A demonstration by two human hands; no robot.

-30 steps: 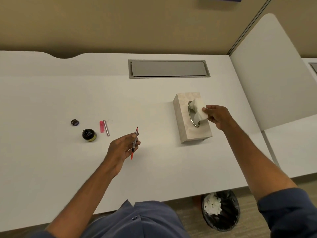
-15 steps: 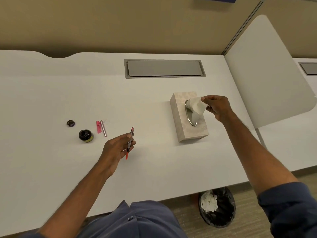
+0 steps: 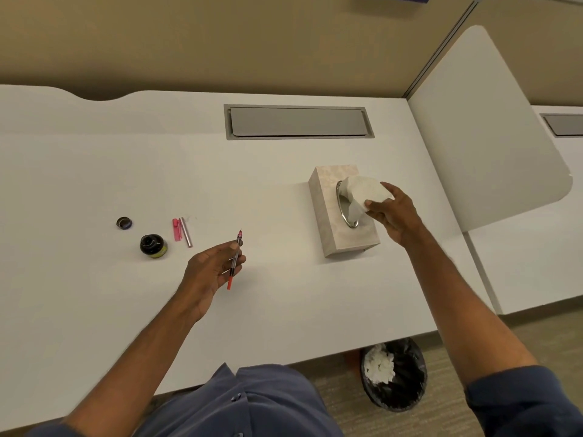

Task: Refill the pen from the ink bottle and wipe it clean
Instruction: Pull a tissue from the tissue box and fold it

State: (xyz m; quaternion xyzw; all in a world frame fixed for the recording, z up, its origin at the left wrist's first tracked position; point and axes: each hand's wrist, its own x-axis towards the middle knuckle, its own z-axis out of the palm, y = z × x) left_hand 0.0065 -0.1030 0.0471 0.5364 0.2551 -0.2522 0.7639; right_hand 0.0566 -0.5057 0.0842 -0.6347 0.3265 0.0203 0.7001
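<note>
**First voice:** The pen (image 3: 235, 258) is in your left hand (image 3: 209, 269), pinched between thumb and fingers near its middle. It is slim, with a clear barrel. The nib end points away from you and the red tail end points back toward your body. You hold it above the counter (image 3: 94, 310), probably so that a wet nib touches nothing.

**Second voice:** Your right hand (image 3: 392, 212) reaches across to the tissue box (image 3: 331, 216) on your right. Its fingers pinch a white tissue (image 3: 362, 190) that stands partly out of the oval metal ring (image 3: 342, 212) in the box top. This looks like the step of fetching something to wipe with.

**First voice:** To your left, well apart from the pen, the ink bottle (image 3: 153, 246) stands open on the counter. Its dark cap (image 3: 124, 223) lies near it on the far side. A pink piece (image 3: 176, 230) and a silver piece (image 3: 186, 236) lie side by side just right of the bottle. They are likely pen parts set down within easy reach.

**Second voice:** Below the counter's near edge, by your right arm, a waste bin (image 3: 407, 392) holds crumpled white paper. It is handy for dropping the tissue after wiping. The box may lift as you pull, since no hand steadies it.
</note>
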